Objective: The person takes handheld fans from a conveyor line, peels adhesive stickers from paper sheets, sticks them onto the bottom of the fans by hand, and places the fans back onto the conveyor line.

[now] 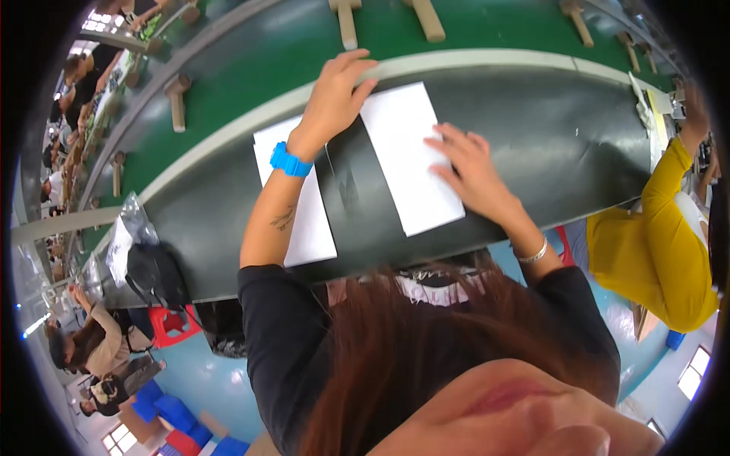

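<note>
Two white paper stacks lie side by side on the dark tabletop. My left hand is over the far end of the table, at the top left corner of the right paper stack. Its fingers stretch to the right and its thumb is apart; nothing shows in it. Beneath my left forearm, which wears a blue watch, the left paper stack is partly hidden. My right hand reaches over the right edge of the right stack, fingers spread on or just above the top sheet.
Past the table's pale raised edge runs a green surface with several tan mallet-shaped pieces. A black bag and clear plastic are at the left end. A person in a yellow top works at the right.
</note>
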Motion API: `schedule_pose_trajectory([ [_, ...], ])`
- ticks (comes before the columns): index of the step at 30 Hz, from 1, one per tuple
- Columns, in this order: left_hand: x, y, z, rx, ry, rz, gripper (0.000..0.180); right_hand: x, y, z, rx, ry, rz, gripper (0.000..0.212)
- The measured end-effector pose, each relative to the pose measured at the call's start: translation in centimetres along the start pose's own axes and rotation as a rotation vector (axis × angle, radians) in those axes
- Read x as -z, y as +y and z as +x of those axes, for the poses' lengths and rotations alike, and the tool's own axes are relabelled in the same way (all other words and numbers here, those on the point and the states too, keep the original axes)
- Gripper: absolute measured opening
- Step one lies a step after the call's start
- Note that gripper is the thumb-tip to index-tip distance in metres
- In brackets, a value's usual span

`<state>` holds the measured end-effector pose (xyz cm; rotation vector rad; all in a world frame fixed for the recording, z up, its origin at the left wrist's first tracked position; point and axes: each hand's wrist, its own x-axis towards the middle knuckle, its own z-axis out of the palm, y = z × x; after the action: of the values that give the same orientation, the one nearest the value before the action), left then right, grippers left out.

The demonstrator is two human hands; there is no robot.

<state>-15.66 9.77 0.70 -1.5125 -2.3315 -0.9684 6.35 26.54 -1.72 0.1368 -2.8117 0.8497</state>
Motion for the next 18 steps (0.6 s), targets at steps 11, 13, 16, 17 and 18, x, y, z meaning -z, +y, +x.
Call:
schedule_pose_trajectory([
  [11,-2.1,6.4,-9.0,-0.015,-0.303,-0.032,0.086,-2.1,-2.2,-0.1,-0.146,0.171,0.149,0.018],
  [13,-2.1,6.8,-8.9,0.009,-0.281,-0.003,0.086,-2.8,-2.4,0.0,-0.146,0.220,0.145,0.015],
  [16,-2.1,7.3,-9.0,0.026,-0.277,0.020,0.084,-3.7,-2.1,0.1,-0.082,0.293,0.000,0.010],
  [17,-2.0,7.3,-8.9,0.020,-0.270,0.028,0.084,-3.7,-1.8,0.0,-0.064,0.261,0.008,0.009],
  [18,-1.9,7.3,-8.9,0.025,-0.272,0.031,0.085,-3.5,-1.8,0.2,-0.046,0.229,0.015,0.008],
])
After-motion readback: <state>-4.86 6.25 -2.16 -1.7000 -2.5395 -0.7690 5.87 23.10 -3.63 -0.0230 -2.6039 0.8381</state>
